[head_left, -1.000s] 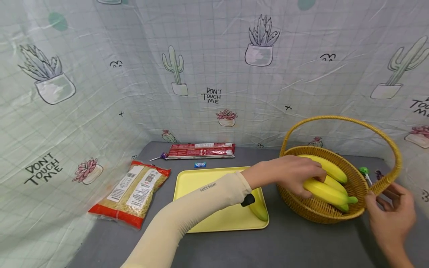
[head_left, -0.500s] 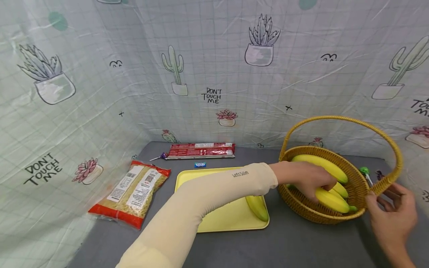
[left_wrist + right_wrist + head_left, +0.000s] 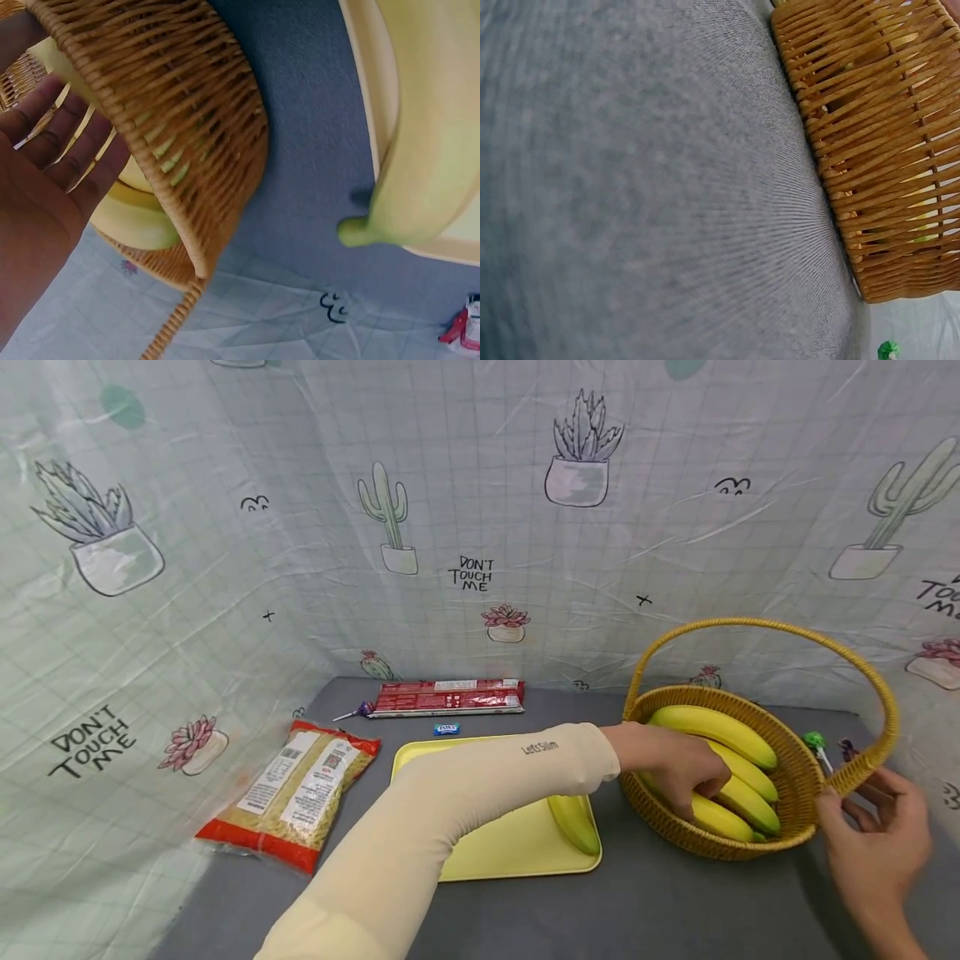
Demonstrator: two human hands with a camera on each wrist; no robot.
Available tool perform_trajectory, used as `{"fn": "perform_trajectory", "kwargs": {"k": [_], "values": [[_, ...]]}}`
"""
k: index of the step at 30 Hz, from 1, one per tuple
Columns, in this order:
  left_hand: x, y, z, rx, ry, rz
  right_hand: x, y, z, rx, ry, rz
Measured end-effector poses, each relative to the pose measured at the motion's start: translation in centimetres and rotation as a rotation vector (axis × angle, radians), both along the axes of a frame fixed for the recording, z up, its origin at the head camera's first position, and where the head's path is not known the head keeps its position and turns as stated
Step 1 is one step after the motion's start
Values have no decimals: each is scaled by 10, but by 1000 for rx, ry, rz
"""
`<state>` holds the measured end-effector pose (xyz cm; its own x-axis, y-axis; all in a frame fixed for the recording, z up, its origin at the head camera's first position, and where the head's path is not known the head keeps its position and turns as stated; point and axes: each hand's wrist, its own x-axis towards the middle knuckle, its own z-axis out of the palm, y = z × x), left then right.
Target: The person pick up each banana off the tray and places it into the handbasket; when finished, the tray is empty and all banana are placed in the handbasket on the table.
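Inside wicker basket (image 3: 795,777) three bananas (image 3: 712,727), left hand (image 3: 675,764) fingers straight on them, fourth banana (image 3: 573,822) on tray (image 3: 480,860) at 9 o'clock, right hand (image 3: 873,839) loosely curled by handle at 3 o'clock, grasping nothing.

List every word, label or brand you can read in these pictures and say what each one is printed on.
"DON'T TOUCH ME": backdrop sheet, at centre, at left, and cut off at the right edge.
"Let'sSlim": sleeve of the left arm, near the wrist; small, so the spelling is uncertain.
Red-ended bag: white labels with codes, too small to read.
Long red packet: print too small to read.
Small blue wrapper: unreadable.
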<state>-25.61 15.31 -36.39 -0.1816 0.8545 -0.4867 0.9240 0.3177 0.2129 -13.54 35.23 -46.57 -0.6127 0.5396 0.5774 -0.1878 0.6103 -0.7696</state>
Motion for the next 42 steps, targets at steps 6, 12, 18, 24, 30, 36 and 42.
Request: {"fn": "perform_trajectory", "kwargs": {"k": [6, 12, 18, 24, 30, 36, 42], "values": [[0, 2, -1, -12, -40, 48, -1, -1, 0, 4, 4, 8], [-1, -4, 11, 47, -39, 22, 0, -2, 3, 7, 17, 13], [5, -16, 29, 66, 62, -71, -1, -1, 3, 10, 15, 10], [20, -39, 49, 107, 198, -152, -1, 1, 5, 4, 28, 16], [25, -80, 56, 297, 197, -145, -1, -3, 5, 0, 10, 14], [27, -132, 37, 514, 193, -92, -3, -3, 4, 3, 20, 27], [28, -172, 7, 644, 248, -84, 0, -3, 0, -21, 2, 8]]}}
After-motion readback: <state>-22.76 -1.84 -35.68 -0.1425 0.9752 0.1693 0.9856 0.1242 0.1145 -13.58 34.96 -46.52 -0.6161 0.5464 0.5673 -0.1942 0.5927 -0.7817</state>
